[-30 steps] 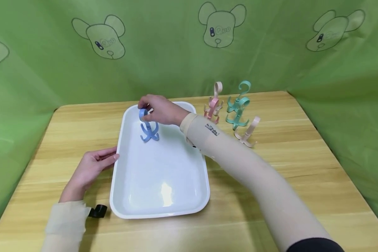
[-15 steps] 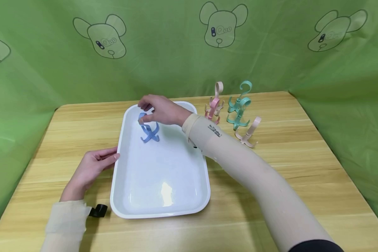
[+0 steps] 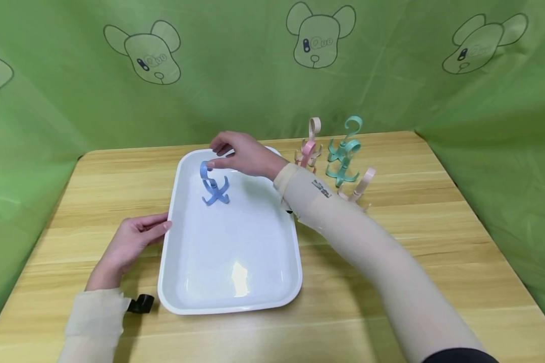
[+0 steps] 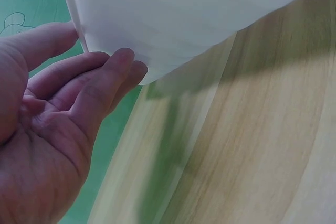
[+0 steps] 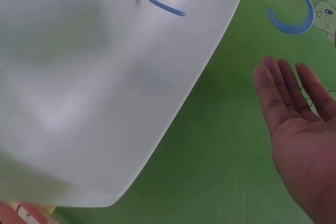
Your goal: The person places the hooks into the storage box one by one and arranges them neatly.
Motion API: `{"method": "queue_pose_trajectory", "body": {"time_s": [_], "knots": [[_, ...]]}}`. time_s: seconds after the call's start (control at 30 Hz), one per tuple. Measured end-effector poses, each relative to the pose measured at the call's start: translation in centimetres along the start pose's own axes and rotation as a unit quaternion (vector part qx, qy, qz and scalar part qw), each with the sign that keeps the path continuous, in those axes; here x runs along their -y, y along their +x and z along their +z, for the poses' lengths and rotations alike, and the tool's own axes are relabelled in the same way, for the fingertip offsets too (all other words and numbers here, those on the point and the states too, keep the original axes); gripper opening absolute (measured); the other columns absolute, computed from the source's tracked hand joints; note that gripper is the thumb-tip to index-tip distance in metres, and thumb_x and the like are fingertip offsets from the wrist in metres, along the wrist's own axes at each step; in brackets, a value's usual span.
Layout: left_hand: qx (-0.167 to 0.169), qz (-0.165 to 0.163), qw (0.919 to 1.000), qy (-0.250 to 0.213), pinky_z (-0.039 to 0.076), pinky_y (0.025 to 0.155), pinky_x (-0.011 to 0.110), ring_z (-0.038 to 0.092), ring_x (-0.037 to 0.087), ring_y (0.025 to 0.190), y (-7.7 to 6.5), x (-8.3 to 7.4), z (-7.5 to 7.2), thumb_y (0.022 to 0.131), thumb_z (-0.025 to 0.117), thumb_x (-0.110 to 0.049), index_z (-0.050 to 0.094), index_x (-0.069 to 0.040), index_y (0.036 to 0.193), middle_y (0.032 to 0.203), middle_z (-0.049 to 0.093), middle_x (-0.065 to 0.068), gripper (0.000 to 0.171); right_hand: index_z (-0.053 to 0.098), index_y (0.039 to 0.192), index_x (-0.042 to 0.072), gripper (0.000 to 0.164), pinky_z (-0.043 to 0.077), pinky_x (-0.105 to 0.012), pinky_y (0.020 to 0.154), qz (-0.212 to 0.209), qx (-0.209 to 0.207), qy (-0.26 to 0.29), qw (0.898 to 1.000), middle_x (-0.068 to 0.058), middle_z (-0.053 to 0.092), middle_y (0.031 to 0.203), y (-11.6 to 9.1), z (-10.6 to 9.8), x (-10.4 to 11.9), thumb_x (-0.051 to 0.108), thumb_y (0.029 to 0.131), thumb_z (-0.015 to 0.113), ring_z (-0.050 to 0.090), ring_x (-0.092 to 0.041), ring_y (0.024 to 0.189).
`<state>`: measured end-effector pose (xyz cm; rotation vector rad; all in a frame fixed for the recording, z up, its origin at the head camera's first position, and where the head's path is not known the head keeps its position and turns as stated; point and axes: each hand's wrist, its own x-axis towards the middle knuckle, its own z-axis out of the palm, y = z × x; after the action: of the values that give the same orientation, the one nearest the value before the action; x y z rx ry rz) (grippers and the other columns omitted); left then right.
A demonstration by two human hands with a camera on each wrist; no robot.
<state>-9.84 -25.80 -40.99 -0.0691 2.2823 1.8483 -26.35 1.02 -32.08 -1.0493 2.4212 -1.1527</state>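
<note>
A blue four-pronged swivel hook (image 3: 216,192) stands upright inside the white tray (image 3: 227,307), toward its far left part. Beside its curled top is my right hand (image 3: 250,155), fingers extended and holding nothing; in the right wrist view, a gap shows between that hand (image 5: 302,124) and the blue hook (image 5: 292,28). My left hand (image 3: 129,242) holds the tray's left edge. The left wrist view shows the thumb of this hand (image 4: 63,103) at the rim and the fingertips against the outer wall of the tray (image 4: 157,19).
Right of the tray, several similar hooks stand on the wooden table (image 3: 413,242): a pale pink hook (image 3: 315,126), a darker pink hook (image 3: 307,151), green hooks (image 3: 342,174) and another pale pink hook (image 3: 362,184) partly behind my right forearm. A green curtain (image 3: 236,75) hangs behind.
My right hand has let go of the blue hook and drawn back slightly to the right. The hook stays standing in the tray. My left hand keeps its place.
</note>
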Motion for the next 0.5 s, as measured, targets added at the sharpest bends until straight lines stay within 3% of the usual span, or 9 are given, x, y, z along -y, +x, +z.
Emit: {"method": "queue_pose_trajectory", "body": {"time_s": [0.2,0.5], "knots": [[-0.004,-0.003,1.0000,0.002,0.053,0.087,0.028,0.064,0.008,0.104,-0.3,0.0,-0.1,0.097,0.066,-0.026,0.054,0.013,0.131,0.131,0.056,0.026,0.053,0.057,0.127,0.003,0.047,0.047,-0.020,0.091,0.005,-0.005,0.022,1.000,-0.002,0.060,0.114,-0.5,-0.4,-0.4,0.031,0.092,0.072,0.056,-0.015,0.109],[0.003,-0.007,1.0000,-0.004,0.053,0.088,0.031,0.065,0.011,0.105,0.0,-0.2,-0.1,0.096,0.067,-0.027,0.056,0.011,0.131,0.131,0.057,0.025,0.052,0.056,0.128,0.006,0.045,0.045,-0.021,0.094,0.018,-0.049,0.056,0.997,0.000,0.060,0.115,-1.3,-2.3,-0.7,0.028,0.092,0.072,0.056,-0.012,0.108]]}}
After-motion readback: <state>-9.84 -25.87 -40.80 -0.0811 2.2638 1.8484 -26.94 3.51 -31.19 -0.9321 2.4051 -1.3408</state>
